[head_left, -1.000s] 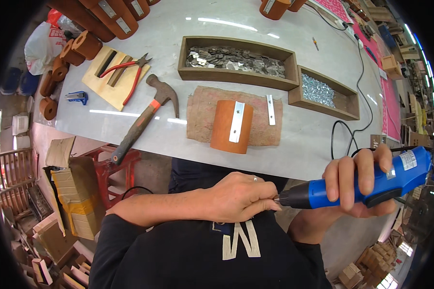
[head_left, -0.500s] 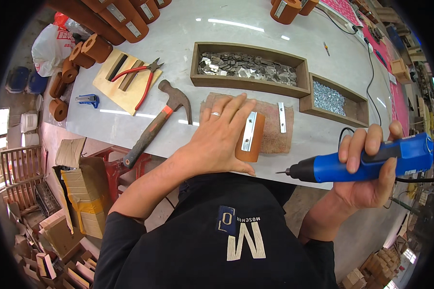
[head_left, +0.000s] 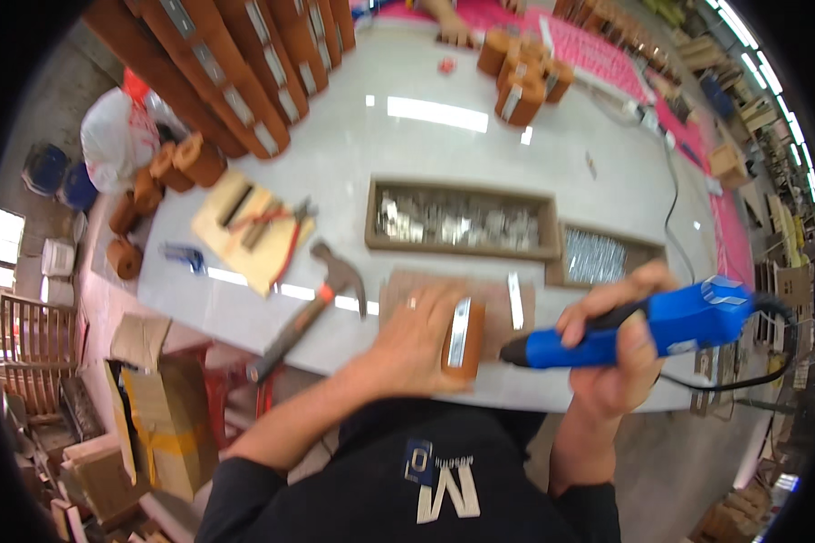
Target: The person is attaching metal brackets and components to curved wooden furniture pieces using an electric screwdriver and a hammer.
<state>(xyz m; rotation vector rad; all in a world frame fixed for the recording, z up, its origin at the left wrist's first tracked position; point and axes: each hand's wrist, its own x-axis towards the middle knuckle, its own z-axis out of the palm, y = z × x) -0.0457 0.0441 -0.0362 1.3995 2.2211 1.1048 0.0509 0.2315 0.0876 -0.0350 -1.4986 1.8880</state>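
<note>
Room: stacked goods are lining the right side; a cardboard box [head_left: 167,398] is standing on the floor past the near left edge.
Tabletop [head_left: 330,163]: its glossy grey surface is reflecting lights, its near edge running just before the person.
Open room: grey surface is stretching from the long wooden box [head_left: 462,248] to the far edge, where another person's hand [head_left: 457,32] is showing.
Far left corner: rows of brown cylinders [head_left: 190,72] are crowding it.
Hammer [head_left: 294,330]: its handle is overhanging the near edge.
Right hand [head_left: 611,385]: its grip is holding a blue power screwdriver [head_left: 679,324], the blurred tip pointing at the held cylinder [head_left: 468,357].
Left hand [head_left: 412,339]: its grip is grasping that cylinder from the left, near the near edge.
Metal strips: one strip [head_left: 460,330] is lying along the cylinder, another [head_left: 515,300] on the cloth [head_left: 498,326].
</note>
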